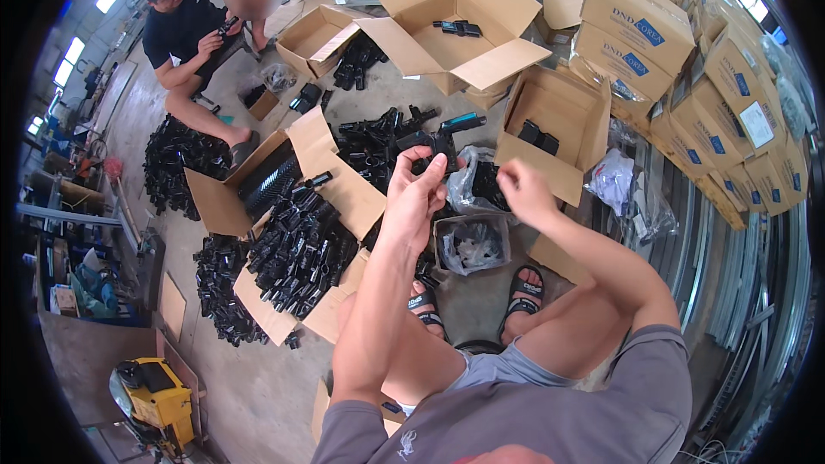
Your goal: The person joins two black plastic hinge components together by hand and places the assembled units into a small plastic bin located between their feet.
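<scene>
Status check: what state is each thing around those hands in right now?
Left hand: closed on a glossy black elongated part
Right hand: raised, fingers curled; grip unclear
Large brown cardboard box at left: open, heaped with small black parts
Wide brown cardboard box at top: open, flaps spread
Square brown cardboard box below-right of that: open
Small box lined with clear plastic: open
Brown cardboard cartons at right: shut, stacked

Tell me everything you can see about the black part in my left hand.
The black part looks glossy, perhaps plastic or metal. A straight arm with a teal sheen extends from its bulkier body toward the picture's upper right. Your left hand grips it with thumb and fingers, partly hiding it; your right hand is apart.
</scene>
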{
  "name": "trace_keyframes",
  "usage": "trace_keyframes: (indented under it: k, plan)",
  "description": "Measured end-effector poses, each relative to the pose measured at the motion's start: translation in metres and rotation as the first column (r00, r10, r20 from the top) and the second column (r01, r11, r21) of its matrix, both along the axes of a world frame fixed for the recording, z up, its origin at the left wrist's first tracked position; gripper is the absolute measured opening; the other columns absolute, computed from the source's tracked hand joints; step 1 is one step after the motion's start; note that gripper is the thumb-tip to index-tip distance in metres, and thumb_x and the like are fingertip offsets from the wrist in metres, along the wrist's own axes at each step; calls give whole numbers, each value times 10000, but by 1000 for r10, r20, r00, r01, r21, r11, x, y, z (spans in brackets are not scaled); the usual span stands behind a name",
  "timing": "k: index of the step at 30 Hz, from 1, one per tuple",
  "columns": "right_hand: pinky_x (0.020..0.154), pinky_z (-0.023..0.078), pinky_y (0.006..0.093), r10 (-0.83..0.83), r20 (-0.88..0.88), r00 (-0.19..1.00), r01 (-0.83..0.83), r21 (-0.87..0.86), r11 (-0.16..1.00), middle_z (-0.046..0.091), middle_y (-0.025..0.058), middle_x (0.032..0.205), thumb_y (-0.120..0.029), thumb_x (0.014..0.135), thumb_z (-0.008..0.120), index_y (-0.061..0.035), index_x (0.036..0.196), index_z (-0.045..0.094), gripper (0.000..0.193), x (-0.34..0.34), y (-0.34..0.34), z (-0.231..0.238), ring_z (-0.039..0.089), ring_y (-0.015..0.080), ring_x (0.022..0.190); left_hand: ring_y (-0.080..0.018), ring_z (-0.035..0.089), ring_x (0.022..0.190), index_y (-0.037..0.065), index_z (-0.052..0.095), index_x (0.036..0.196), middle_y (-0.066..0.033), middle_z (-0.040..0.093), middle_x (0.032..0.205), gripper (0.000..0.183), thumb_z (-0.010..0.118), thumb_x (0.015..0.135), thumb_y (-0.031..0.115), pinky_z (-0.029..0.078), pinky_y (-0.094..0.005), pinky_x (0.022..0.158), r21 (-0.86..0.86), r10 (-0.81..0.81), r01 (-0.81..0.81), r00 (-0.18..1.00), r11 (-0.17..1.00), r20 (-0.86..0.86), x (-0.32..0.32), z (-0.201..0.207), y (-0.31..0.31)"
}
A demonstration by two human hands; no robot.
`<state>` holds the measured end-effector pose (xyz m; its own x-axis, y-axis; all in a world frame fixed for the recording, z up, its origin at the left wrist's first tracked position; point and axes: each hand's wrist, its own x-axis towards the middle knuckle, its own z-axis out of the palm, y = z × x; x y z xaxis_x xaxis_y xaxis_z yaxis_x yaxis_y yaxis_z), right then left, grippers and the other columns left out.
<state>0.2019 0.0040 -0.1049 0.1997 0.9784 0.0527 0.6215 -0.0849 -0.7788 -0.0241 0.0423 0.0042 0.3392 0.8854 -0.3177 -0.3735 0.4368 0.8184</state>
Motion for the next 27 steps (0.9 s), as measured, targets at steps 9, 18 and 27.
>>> trace_keyframes:
  k: [9, 18, 27]
  plan:
    - [848, 579, 440, 743, 391, 543, -326, -718, 615, 718, 195, 1098, -132, 817, 646, -10, 1031, 739, 263, -51, -19, -136, 703, 336, 1038, -44, 498, 652, 181, 508, 1134, -123, 680, 1139, 174, 619, 1000, 181, 349, -147, 469, -121, 143, -105, 919, 987, 368, 5, -2, 5]
    - [950, 523, 496, 277, 248, 928, -44, -666, 744, 672, 252, 1162, -141, 845, 576, -41, 1087, 699, 289, -96, -52, -233, 644, 415, 1106, -34, 469, 644, 200, 489, 1166, -91, 674, 1124, 205, 614, 1004, 199, 338, -146, 491, -185, 208, -141, 884, 973, 419, -4, 6, 0]
    - [968, 531, 444, 587, 265, 765, -156, -808, 568, 680, 193, 1217, -106, 851, 603, -49, 1122, 721, 301, -98, -40, -235, 645, 352, 1161, -47, 463, 642, 195, 465, 1203, -114, 681, 1134, 280, 642, 987, 188, 320, -163, 486, -158, 174, -113, 875, 981, 451, -7, 10, -1]
